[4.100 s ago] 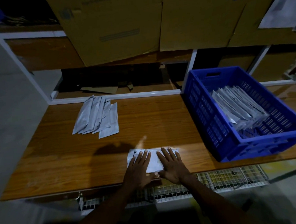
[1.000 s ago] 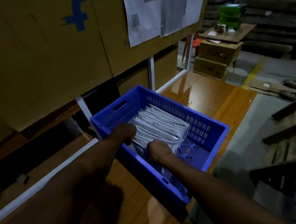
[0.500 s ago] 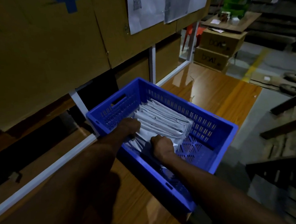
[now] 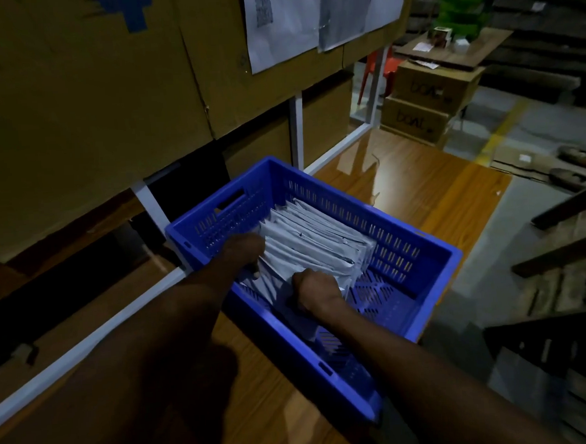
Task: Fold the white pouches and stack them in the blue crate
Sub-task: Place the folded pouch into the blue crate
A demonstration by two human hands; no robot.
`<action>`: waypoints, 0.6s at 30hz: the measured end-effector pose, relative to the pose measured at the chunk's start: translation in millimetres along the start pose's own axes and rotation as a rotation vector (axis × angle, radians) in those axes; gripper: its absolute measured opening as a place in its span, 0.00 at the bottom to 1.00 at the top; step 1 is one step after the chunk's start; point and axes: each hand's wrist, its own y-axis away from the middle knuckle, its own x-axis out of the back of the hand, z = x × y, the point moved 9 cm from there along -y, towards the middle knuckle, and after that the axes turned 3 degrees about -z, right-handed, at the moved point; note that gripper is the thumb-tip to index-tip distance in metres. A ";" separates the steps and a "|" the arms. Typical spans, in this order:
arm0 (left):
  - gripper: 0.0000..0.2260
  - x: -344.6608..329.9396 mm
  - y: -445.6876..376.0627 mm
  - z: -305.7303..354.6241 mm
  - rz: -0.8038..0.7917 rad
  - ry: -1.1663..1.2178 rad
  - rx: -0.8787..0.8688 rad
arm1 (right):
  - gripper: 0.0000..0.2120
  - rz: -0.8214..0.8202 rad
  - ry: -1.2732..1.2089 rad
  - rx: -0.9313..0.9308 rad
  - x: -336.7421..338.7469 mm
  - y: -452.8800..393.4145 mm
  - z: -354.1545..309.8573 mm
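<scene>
A: White pouches, folded, leaning in a slanted row inside the blue crate, bunched toward the far-left corner.

B: Blue crate sitting on the wooden table, near the right end, close by the white shelf frame.

A: Left hand down in the crate at the left end of the row, fingers curled against the nearest pouches. Gripping one or merely pressing? Cannot tell, too dark.

B: Right hand at the near end of the row, knuckles up, fingers tucked under. Looks clenched; whether round a pouch edge, cannot tell either, fingertips hidden.

A: Both forearms reaching in over the crate's near wall. Bare slotted floor of the crate showing to the right of the pouches.

B: Further out: big cardboard boxes on the shelf above, a blue mark on one, white paper sheets stuck to another.

A: Past the table end, two brown cartons stacked on the floor, lettering on the sides. Behind those, a low table with green boxes on top.

B: Yellow floor line off to the right. Dim light all round.
</scene>
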 end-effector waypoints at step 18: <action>0.38 6.0 25.3 -19.0 0.098 0.009 0.241 | 0.17 0.054 0.087 -0.068 14.2 17.5 11.7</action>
